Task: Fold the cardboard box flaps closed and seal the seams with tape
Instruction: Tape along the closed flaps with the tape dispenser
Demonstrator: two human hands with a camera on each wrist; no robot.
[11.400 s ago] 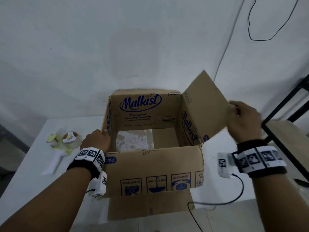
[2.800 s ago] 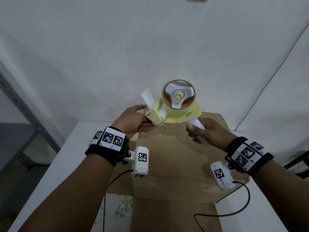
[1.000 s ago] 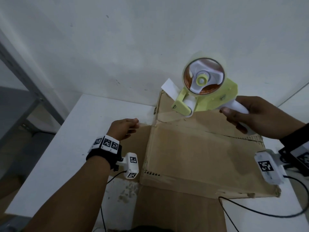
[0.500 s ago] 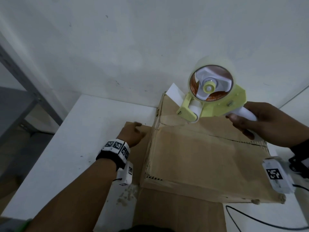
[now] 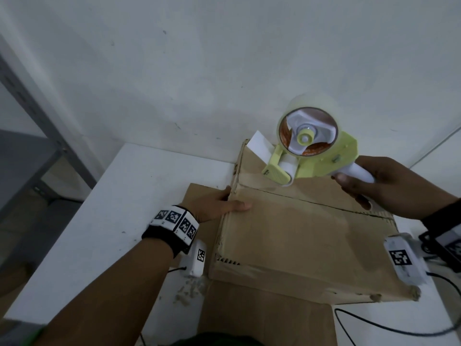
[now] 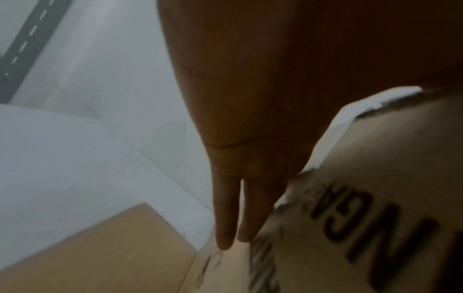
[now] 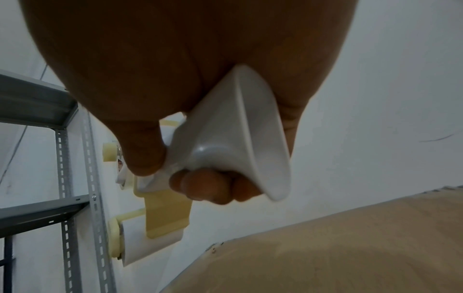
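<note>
The cardboard box (image 5: 299,245) stands on the white table with its top flaps folded down, and a dark seam (image 5: 311,202) crosses the top. My left hand (image 5: 224,203) rests on the box's left edge by the seam, thumb flat on top. Its fingers (image 6: 231,218) lie straight against the printed side (image 6: 363,218). My right hand (image 5: 374,181) grips the white handle (image 7: 238,138) of the yellow-green tape dispenser (image 5: 311,158). The dispenser's roller sits just over the far flap near the seam's left end. A white tape tab (image 5: 259,146) sticks out. Whether the roller touches the box is unclear.
A loose cardboard flap (image 5: 199,196) lies flat on the table (image 5: 112,221) left of the box, and another (image 5: 262,318) hangs at the front. Cardboard crumbs (image 5: 187,293) lie by my left wrist. A grey metal rack (image 5: 37,121) stands left. A black cable (image 5: 374,325) trails right.
My left hand slid right from the flat flap onto the box's left edge, thumb now on top. The dispenser came down and closer to the far flap.
</note>
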